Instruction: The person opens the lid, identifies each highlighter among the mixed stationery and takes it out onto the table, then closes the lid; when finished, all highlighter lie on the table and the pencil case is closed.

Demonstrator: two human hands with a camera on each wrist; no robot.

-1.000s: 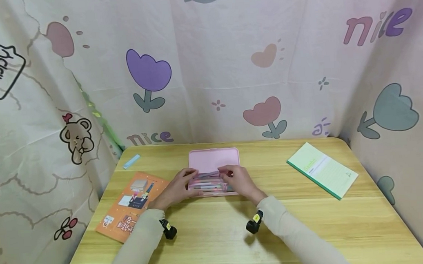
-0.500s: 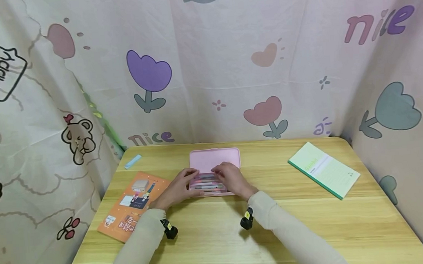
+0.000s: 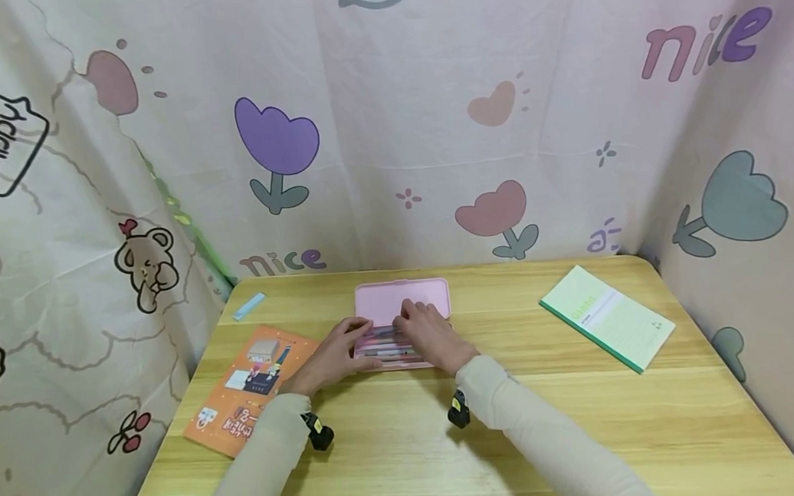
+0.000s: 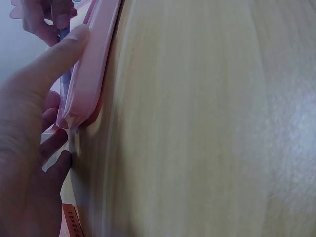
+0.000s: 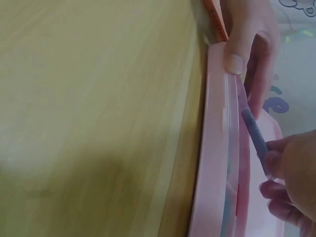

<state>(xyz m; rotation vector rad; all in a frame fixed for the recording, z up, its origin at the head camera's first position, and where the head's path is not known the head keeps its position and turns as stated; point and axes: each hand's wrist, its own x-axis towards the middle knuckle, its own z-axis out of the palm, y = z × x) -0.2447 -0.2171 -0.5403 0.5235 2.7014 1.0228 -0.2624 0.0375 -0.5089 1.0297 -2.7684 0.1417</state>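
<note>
The left hand (image 3: 335, 350) grips the nine o'clock end of a pink pencil case (image 5: 213, 143), thumb on the near rim, fingers bent round the far side. The right hand (image 3: 431, 334) is over the case with thumb and fingers together, pinching a slim grey pen (image 5: 255, 133). The case's lid (image 3: 387, 299) lies back toward twelve o'clock.

Around the case on the wood-grain table (image 3: 384, 464) are an orange book (image 3: 260, 365) at eight o'clock, a light-blue strip (image 3: 249, 306) near ten and a pale-green notebook (image 3: 608, 319) at three; a printed curtain (image 3: 388, 125) rises behind.

The right wrist view shows the pinched pen plainly — the head view mostly hides it — while only the head view shows the notebook.
</note>
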